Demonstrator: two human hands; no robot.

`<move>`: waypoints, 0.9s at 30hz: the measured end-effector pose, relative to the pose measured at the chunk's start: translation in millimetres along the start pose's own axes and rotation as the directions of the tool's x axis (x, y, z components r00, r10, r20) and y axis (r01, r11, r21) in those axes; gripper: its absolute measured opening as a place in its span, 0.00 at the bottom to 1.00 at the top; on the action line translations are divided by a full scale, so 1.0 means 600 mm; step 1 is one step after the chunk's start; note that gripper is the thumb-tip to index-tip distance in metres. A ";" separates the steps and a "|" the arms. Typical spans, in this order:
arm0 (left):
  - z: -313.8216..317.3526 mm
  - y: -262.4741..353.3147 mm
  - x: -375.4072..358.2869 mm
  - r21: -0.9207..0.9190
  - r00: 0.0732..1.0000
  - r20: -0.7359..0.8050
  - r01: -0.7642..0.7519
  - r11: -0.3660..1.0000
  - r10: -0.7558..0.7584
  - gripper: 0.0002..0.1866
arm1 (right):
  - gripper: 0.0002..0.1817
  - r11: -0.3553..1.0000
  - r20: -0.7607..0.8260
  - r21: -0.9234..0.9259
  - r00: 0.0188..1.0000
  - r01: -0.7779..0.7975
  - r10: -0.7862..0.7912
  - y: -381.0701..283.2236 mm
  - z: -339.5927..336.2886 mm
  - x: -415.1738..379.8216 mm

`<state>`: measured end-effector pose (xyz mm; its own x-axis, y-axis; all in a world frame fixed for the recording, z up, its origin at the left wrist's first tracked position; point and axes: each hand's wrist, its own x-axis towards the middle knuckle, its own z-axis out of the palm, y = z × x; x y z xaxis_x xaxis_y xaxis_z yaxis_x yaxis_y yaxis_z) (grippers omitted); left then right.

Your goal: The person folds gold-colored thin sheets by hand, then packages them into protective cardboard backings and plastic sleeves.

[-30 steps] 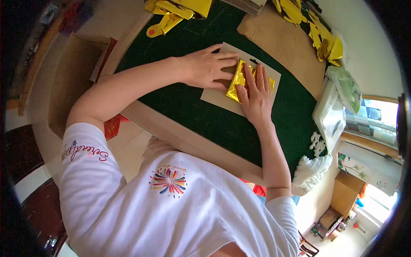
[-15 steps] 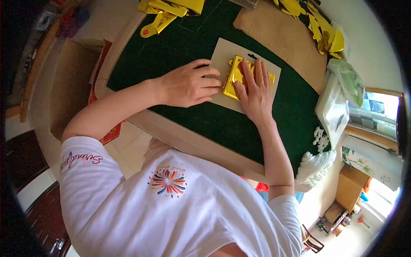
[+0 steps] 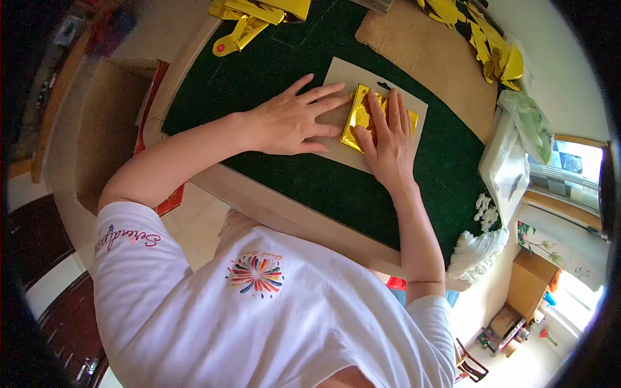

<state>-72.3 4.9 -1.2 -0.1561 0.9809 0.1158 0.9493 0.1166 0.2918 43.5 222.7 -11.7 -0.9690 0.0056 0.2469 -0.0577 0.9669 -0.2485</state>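
Observation:
A folded piece of shiny gold foil (image 3: pixel 357 119) lies on a grey card (image 3: pixel 352 71) with a dark hanging slot, on the dark green table cover (image 3: pixel 291 181). My right hand (image 3: pixel 391 142) rests flat on the foil with its fingers stretched out, hiding part of it. Just left of the foil is my left hand (image 3: pixel 294 123), palm down and fingers spread. Its fingertips reach over the left part of the card, near the foil's edge, and nothing is in it.
Gold foil pieces (image 3: pixel 259 13) lie at the back left, others (image 3: pixel 495 55) at the back right. Brown cardboard (image 3: pixel 427 58) lies behind the card. Plastic bags (image 3: pixel 508 155) and white strings (image 3: pixel 477 252) are on the right. An open box (image 3: pixel 110 129) stands left.
My left hand's fingers have spread wider and shifted slightly toward the upper right. My right hand stays on the foil, which still lies on the card.

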 end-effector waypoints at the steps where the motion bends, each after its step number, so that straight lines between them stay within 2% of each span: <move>1: -0.001 0.001 0.004 -0.017 1.000 0.016 0.012 1.000 -0.012 0.21 | 0.35 1.000 0.004 -0.002 1.000 0.000 0.000 -0.001 0.000 0.001; 6: 0.001 0.004 0.021 -0.015 0.998 0.063 0.030 0.999 -0.029 0.24 | 0.36 1.000 0.012 -0.007 1.000 -0.003 0.003 0.000 0.001 0.000; 9: -0.001 0.006 0.017 0.071 0.995 0.093 0.034 0.997 -0.041 0.24 | 0.36 1.000 0.007 0.002 1.000 -0.003 0.003 -0.002 0.001 0.001; 11: 0.004 0.003 0.011 0.014 1.000 0.013 0.018 1.000 -0.018 0.25 | 0.36 1.000 0.002 0.009 1.000 -0.005 0.005 -0.002 0.001 0.001; 15: 0.002 -0.006 0.004 0.018 0.999 -0.036 -0.018 1.000 0.019 0.26 | 0.36 1.000 0.007 -0.009 1.000 -0.005 0.005 0.001 0.002 0.000; 17: -0.001 -0.003 0.007 0.020 1.000 0.021 -0.023 1.000 0.023 0.28 | 0.36 1.000 0.003 -0.010 1.000 0.004 -0.004 -0.001 0.003 0.000; 24: 0.010 -0.015 0.029 0.034 0.997 0.007 -0.076 0.997 0.076 0.32 | 0.36 1.000 0.004 -0.003 1.000 0.001 -0.001 0.000 0.002 0.001; 27: 0.006 -0.017 0.034 0.033 0.994 0.058 -0.090 0.995 0.088 0.32 | 0.36 1.000 -0.003 -0.001 1.000 0.005 -0.005 -0.001 0.002 0.002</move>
<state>-84.2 24.2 -5.0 -0.0557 0.9948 0.0855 0.9680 0.0329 0.2488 42.1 221.8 -12.5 -0.9681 0.0013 0.2506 -0.0625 0.9671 -0.2465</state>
